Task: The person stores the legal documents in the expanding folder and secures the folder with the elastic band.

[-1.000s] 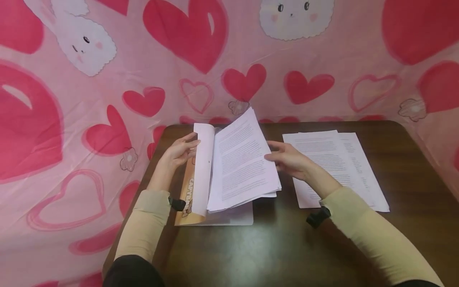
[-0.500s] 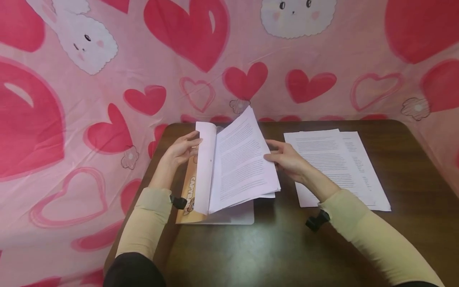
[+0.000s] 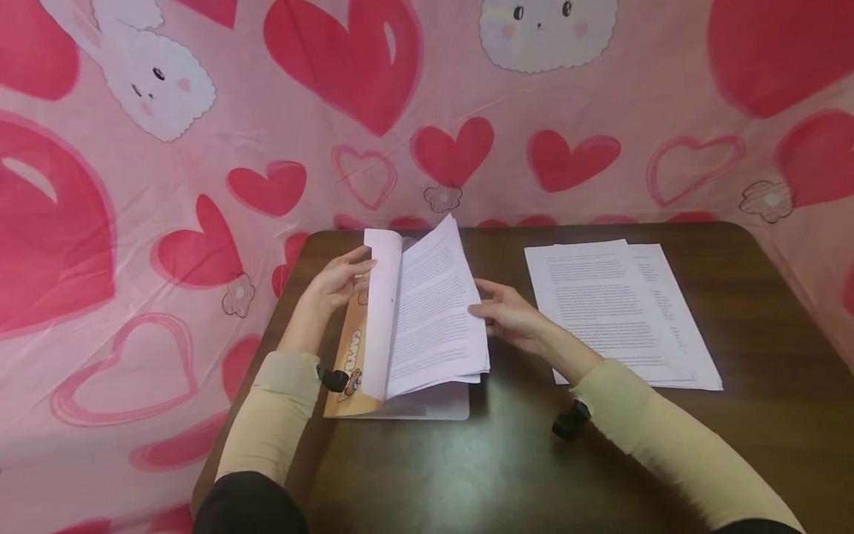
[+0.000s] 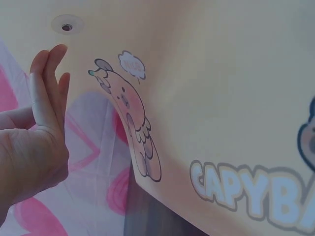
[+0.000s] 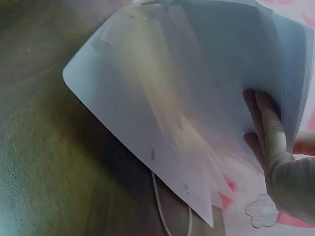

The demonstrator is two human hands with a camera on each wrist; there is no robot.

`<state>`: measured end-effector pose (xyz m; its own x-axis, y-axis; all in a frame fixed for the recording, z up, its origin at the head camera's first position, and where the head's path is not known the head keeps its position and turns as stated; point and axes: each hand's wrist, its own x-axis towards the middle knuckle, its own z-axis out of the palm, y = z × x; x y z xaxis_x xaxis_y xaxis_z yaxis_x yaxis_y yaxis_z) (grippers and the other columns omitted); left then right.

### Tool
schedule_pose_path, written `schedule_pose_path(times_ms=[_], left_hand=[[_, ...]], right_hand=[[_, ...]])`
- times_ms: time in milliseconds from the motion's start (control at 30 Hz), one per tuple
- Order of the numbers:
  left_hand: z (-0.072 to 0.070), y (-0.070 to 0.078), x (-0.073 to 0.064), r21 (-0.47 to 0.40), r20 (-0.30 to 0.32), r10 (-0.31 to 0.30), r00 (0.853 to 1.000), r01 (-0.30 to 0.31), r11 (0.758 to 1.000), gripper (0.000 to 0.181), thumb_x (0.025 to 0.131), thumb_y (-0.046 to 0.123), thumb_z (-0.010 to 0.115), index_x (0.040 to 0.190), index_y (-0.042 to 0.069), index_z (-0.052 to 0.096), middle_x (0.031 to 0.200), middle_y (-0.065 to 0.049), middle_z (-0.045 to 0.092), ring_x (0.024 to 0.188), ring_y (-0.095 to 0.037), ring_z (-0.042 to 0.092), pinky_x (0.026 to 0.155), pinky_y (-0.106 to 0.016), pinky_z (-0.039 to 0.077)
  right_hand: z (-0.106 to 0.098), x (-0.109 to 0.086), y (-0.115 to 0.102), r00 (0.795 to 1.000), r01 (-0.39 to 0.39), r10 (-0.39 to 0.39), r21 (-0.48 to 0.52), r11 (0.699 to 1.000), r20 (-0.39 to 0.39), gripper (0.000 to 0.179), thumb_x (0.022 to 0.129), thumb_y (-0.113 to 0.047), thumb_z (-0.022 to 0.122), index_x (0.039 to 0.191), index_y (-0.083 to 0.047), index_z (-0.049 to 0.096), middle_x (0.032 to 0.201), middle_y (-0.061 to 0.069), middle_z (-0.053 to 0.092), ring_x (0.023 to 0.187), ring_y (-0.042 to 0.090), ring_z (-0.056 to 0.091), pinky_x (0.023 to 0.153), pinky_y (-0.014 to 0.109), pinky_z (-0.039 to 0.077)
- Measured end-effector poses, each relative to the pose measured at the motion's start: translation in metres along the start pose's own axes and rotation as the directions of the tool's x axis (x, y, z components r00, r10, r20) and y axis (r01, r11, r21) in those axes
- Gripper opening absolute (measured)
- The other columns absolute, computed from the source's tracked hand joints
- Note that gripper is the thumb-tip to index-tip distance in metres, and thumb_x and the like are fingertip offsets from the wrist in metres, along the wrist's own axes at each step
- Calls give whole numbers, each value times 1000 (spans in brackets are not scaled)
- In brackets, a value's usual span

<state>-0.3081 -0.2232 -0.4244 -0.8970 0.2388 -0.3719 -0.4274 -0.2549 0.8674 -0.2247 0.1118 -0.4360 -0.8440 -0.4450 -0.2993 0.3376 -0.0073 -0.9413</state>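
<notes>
On the dark table (image 3: 527, 467), at an open folder (image 3: 434, 408) left of a paper stack (image 3: 594, 304) — pinching its raised cover (image 3: 382, 319) with the left hand (image 3: 330, 283) and its tilted sheets (image 3: 434, 315) with the right hand (image 3: 512, 317) — risking creases or a spill through too loose a hold.

Folder (image 3: 381, 326), pages (image 3: 437, 319) inside, left of loose papers (image 3: 594, 311) on table (image 3: 527, 467).

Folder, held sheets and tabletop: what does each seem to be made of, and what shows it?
Folder: smooth plastic or coated card, unclear which; its printed cover curves.
Held sheets: apparently matte paper; thin, white, lined with text.
Tabletop: wood or wood-look laminate, semi-gloss; brown streaks, pale reflection.
</notes>
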Motion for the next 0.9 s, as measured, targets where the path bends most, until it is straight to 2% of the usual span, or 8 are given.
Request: schedule_pose_path(times_ms=[167,267,600,733,900], left_hand=[[1,-1,0,-18,-6,4,1000,-4,1000,76,114,-5,45,178,8,6,90,0,70,71,-8,71,68,-18,64],[1,-1,-1,-29,-5,12,1000,-12,1000,76,113,-5,44,178,8,5,92,-1,70,73,-7,72,69,-18,64],[5,1,-2,-69,-7,17,1000,-17,997,77,113,-6,44,178,8,5,100,-2,69,82,-8,73,75,-20,66],[7,-2,0,-61,-28,14,1000,-16,998,75,113,-5,44,178,8,8,114,-4,61,85,-7,71,77,-18,64],[11,-7,4,-1,-58,18,998,-18,1000,72,114,-3,44,177,7,11,134,-6,48,101,-8,61,80,-14,61]], right_hand=[[14,9,8,1000,-3,3,42,999,-4,72,110,0,53,175,-5,22,151,32,61,94,10,76,78,25,67],[19,13,10,1000,-4,5,65,998,-11,72,110,0,54,175,-6,22,155,33,58,95,11,77,79,26,67],[14,10,9,999,-1,6,91,996,-46,72,108,3,50,175,-3,22,139,23,68,87,7,74,69,21,61],[18,10,11,999,-7,10,75,997,-32,73,108,3,51,174,-3,22,144,27,65,88,7,73,71,21,62],[27,14,14,999,-26,27,63,998,-17,70,109,2,52,174,-3,25,148,31,62,91,10,73,75,22,63]])
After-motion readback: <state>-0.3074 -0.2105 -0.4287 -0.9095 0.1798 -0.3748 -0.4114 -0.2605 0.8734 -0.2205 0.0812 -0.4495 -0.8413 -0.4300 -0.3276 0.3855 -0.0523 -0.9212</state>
